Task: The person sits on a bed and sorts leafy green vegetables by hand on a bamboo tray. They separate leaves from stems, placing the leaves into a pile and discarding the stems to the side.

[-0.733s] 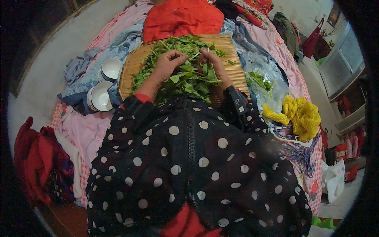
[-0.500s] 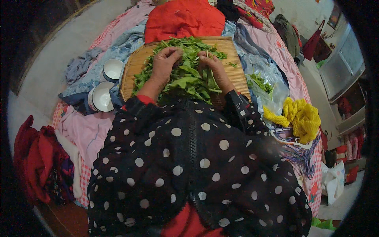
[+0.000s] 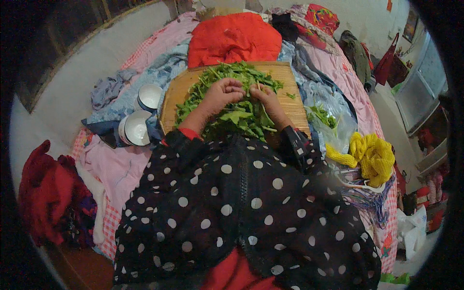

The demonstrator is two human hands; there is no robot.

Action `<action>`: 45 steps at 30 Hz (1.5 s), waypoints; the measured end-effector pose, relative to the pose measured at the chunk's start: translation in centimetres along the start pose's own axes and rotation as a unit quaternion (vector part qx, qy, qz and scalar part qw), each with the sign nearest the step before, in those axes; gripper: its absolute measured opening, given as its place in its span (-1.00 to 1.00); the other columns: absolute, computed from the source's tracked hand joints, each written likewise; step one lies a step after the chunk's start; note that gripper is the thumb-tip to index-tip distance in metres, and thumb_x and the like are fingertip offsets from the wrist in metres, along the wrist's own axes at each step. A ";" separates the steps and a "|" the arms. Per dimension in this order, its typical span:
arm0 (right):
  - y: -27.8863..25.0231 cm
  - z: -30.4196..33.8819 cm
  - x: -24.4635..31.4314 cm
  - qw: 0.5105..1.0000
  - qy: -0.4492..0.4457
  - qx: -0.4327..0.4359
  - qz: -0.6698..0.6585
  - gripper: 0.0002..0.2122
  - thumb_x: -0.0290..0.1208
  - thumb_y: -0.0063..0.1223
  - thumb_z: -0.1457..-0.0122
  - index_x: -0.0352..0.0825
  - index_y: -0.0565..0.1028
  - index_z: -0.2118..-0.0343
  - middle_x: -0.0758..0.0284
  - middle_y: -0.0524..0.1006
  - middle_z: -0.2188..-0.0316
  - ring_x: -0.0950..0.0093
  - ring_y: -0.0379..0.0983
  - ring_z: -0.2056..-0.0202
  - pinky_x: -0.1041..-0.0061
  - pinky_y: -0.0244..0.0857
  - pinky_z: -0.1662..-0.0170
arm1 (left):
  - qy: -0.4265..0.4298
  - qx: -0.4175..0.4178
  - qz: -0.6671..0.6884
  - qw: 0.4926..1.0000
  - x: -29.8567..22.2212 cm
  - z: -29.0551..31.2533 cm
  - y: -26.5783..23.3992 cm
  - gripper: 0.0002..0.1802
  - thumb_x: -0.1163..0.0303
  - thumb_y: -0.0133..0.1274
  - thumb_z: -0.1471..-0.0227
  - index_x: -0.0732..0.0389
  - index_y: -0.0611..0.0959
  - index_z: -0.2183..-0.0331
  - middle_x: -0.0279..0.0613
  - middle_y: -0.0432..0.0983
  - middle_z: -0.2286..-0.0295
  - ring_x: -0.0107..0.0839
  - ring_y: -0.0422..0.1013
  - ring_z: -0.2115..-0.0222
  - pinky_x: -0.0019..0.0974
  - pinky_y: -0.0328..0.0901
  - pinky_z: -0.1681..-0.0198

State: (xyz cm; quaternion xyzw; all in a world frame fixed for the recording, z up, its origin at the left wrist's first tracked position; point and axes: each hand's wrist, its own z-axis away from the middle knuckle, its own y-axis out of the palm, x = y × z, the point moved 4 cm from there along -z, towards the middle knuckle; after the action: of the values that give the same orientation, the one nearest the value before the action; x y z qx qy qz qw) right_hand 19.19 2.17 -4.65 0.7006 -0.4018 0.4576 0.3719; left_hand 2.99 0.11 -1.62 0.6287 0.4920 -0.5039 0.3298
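Note:
Leafy greens (image 3: 237,118) lie in a loose heap on a woven bamboo tray (image 3: 170,104) in front of me. Over the heap, my left hand (image 3: 223,96) is closed with its fingers curled inward; whatever it may hold is too small to make out. Close beside it on the right, my right hand (image 3: 267,100) pinches a stem of the greens between thumb and forefinger. A pale stem end shows above that hand, and a long leaf hangs below it. A narrow gap separates the fingertips of the two hands.
White bowls (image 3: 137,128) stand left of the tray. A red cloth (image 3: 234,41) lies behind it. To the right are a clear plastic bag (image 3: 340,113) with some greens, a yellow knitted cloth (image 3: 374,157) and hangers (image 3: 365,186). Pink and blue bedding (image 3: 118,162) spreads underneath.
My hands have come closer together above the greens, the left one moving toward the right. The whole view has shifted slightly, so the scene sits lower in the picture.

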 end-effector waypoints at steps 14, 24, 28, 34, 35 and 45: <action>0.9 1.1 1.5 0.999 -0.022 0.038 -0.008 -0.71 -0.32 0.04 -0.06 -0.35 0.41 0.18 0.45 0.43 0.38 0.67 0.31 0.38 0.67 0.20 0.30 | 0.006 0.135 -0.145 0.980 -0.7 1.0 0.3 -0.83 0.45 0.16 0.17 0.24 0.59 0.41 -0.30 0.45 0.38 -0.50 0.34 0.30 -0.43 0.21 0.18; 0.3 1.4 0.8 0.990 -0.021 0.057 -0.125 -0.61 -0.34 0.10 -0.01 -0.35 0.35 0.09 0.42 0.44 0.31 0.64 0.36 0.33 0.65 0.27 0.25 | -0.003 -0.125 0.134 0.983 -1.3 0.1 0.0 -0.88 0.54 0.09 0.09 0.27 0.58 0.38 -0.29 0.50 0.40 -0.52 0.40 0.38 -0.42 0.31 0.24; 0.1 1.5 0.5 0.993 0.014 0.066 -0.098 -0.66 -0.34 0.10 -0.02 -0.36 0.41 0.14 0.43 0.46 0.31 0.63 0.36 0.32 0.63 0.24 0.22 | 0.030 -0.026 -0.004 0.999 -2.2 -0.1 2.4 -0.79 0.55 0.07 0.08 0.31 0.55 0.29 -0.22 0.48 0.28 -0.51 0.39 0.32 -0.42 0.30 0.19; -1.3 0.8 -0.3 0.996 -0.037 0.020 -0.079 -0.74 -0.25 0.03 -0.07 -0.34 0.45 0.27 0.49 0.44 0.43 0.67 0.30 0.40 0.65 0.19 0.31 | 0.010 -0.026 -0.020 0.999 -1.7 0.4 2.0 -0.73 0.52 0.07 0.09 0.30 0.53 0.24 -0.24 0.48 0.27 -0.49 0.40 0.29 -0.40 0.30 0.20; -1.5 0.6 -0.6 0.994 -0.038 0.017 -0.097 -0.76 -0.25 0.03 -0.07 -0.33 0.45 0.31 0.50 0.43 0.45 0.67 0.29 0.42 0.66 0.18 0.34 | 0.016 -0.023 -0.032 0.999 -1.5 0.5 1.9 -0.71 0.50 0.08 0.09 0.30 0.52 0.23 -0.24 0.49 0.27 -0.49 0.40 0.31 -0.40 0.31 0.23; -1.2 1.3 -1.0 0.961 0.025 -0.045 -0.271 -0.77 -0.25 -0.07 -0.08 -0.33 0.45 0.35 0.36 0.48 0.44 0.52 0.43 0.43 0.53 0.34 0.34 | -0.032 0.022 -0.077 0.996 0.2 1.2 1.0 -0.78 0.56 0.12 0.17 0.26 0.55 0.34 -0.34 0.49 0.44 -0.59 0.38 0.43 -0.49 0.30 0.31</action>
State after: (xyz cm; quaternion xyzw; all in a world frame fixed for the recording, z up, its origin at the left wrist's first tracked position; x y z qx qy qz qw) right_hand 20.50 1.71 -6.18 0.7542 -0.2074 0.3383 0.5231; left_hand 3.63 -1.22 -2.19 0.5798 0.5172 -0.5579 0.2917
